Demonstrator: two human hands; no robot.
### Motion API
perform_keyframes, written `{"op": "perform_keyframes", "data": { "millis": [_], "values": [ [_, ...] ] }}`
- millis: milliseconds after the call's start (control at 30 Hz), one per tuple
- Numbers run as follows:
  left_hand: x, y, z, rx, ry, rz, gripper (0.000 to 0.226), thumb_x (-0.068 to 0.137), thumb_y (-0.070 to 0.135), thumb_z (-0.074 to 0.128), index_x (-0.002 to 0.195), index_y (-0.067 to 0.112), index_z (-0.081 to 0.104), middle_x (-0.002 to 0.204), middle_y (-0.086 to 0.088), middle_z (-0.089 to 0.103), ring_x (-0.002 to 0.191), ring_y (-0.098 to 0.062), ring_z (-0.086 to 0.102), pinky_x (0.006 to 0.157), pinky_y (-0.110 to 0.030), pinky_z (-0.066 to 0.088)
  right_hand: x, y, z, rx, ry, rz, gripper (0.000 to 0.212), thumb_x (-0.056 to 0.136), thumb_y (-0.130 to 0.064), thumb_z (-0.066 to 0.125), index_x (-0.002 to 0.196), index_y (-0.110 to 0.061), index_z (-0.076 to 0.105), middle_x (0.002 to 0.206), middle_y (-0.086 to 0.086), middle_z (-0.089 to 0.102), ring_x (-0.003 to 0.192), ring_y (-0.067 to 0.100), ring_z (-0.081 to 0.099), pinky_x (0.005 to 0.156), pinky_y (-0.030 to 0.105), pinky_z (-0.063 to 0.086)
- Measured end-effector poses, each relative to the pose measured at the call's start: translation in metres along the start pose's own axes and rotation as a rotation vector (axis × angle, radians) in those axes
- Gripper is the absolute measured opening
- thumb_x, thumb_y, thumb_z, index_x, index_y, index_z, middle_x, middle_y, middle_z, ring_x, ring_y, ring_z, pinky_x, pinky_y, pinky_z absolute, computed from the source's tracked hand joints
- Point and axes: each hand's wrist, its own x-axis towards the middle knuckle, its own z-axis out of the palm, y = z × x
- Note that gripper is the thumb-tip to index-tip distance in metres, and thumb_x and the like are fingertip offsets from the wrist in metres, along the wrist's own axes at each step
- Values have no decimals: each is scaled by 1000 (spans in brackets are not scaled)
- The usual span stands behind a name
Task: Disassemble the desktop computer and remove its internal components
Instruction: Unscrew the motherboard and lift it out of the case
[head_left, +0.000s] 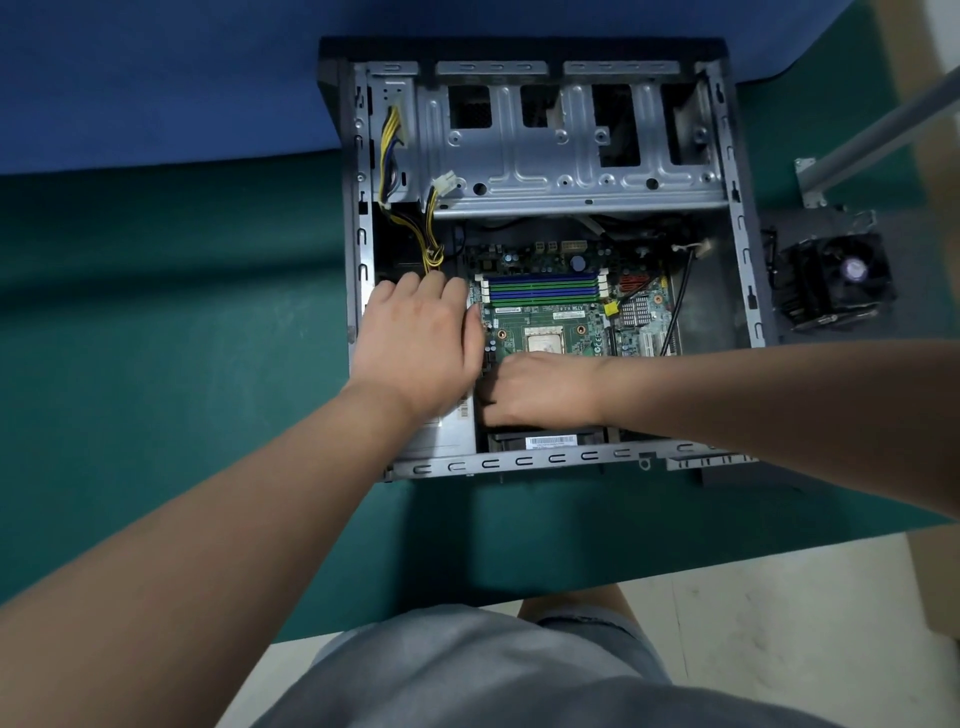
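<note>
The open desktop case (737, 218) lies flat on the green mat, with the green motherboard (566, 332) bare inside it. A silver power supply (447, 431) sits in the case's near left corner, and yellow and black cables (432, 234) run from its far end. My left hand (421, 338) lies over the power supply, its fingers curled over the far end by the cables and its thumb on the right side. My right hand (535, 389) reaches in from the right. Its curled fingers are at the power supply's right edge, and the fingertips are hidden in the dark gap.
A removed black cooler with its fan (831, 283) lies on the mat right of the case. The metal drive cage (561, 150) fills the far half of the case. A black rear fan (550, 441) sits at the near wall. The blue and green RAM slots (540, 291) hold nothing.
</note>
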Motion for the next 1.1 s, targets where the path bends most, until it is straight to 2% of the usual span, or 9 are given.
{"op": "perform_keyframes", "data": {
  "millis": [133, 200, 267, 333, 467, 600, 733, 967, 1100],
  "values": [
    [0, 0, 0, -1, -5, -5, 30, 93, 33, 30, 91, 13, 53, 88, -7, 57, 80, -26, 47, 74, -38, 32, -6, 6, 4, -51, 47, -112, 26, 89, -1, 47, 111, -13, 51, 94, 8, 57, 86, 26, 55, 83, 34, 39],
    [0, 0, 0, 5, -8, -7, 31, 93, 33, 30, 92, 13, 53, 88, -7, 57, 80, -26, 48, 74, -37, 32, -8, 10, 6, -110, 50, -79, 14, 95, -14, 45, 107, -11, 52, 91, 8, 59, 84, 27, 57, 81, 35, 40],
    [0, 0, -1, 9, -12, -7, 31, 93, 33, 30, 93, 13, 53, 89, -7, 57, 82, -27, 48, 75, -38, 32, -7, 15, 5, -145, 35, 33, 37, 101, -39, 32, 101, -11, 56, 88, 6, 62, 81, 26, 59, 81, 36, 43],
    [0, 0, -1, 13, -17, -8, 31, 93, 33, 30, 93, 13, 53, 90, -8, 57, 82, -27, 49, 75, -38, 32, -6, 16, 2, -142, -21, 79, 51, 101, -48, 25, 94, -11, 59, 85, 4, 64, 77, 24, 59, 79, 35, 45],
    [0, 1, -1, 4, -17, -8, 31, 93, 33, 30, 94, 12, 53, 89, -7, 57, 81, -27, 48, 74, -38, 32, -1, 9, 3, -113, -14, 37, 16, 97, -16, 46, 93, -9, 61, 80, 5, 64, 75, 24, 60, 80, 39, 49],
    [0, 1, -1, 3, -14, -9, 30, 93, 33, 31, 94, 13, 54, 90, -7, 58, 81, -26, 48, 74, -38, 33, 2, 6, 2, -101, -11, 30, 11, 90, -3, 49, 94, -9, 58, 82, 5, 61, 78, 25, 58, 85, 37, 46],
    [0, 1, -1, 3, -10, -9, 32, 93, 33, 30, 95, 12, 54, 89, -7, 58, 81, -26, 48, 74, -37, 32, 4, 5, -1, -112, 5, -7, 14, 91, -6, 46, 96, -12, 58, 91, 5, 61, 87, 26, 57, 82, 34, 37],
    [0, 0, -1, 8, -10, -7, 30, 93, 33, 32, 93, 12, 54, 89, -8, 58, 81, -27, 48, 74, -38, 32, -2, 1, 6, -88, -6, 2, 23, 95, -8, 40, 115, -15, 49, 109, 8, 53, 100, 27, 52, 89, 36, 39],
    [0, 0, -1, 6, -12, -4, 30, 93, 32, 31, 92, 12, 54, 88, -8, 57, 81, -27, 48, 74, -38, 32, 2, 7, 2, -127, -19, 116, 32, 101, -33, 34, 110, -13, 57, 105, 6, 61, 94, 27, 58, 89, 39, 44]
  ]
}}
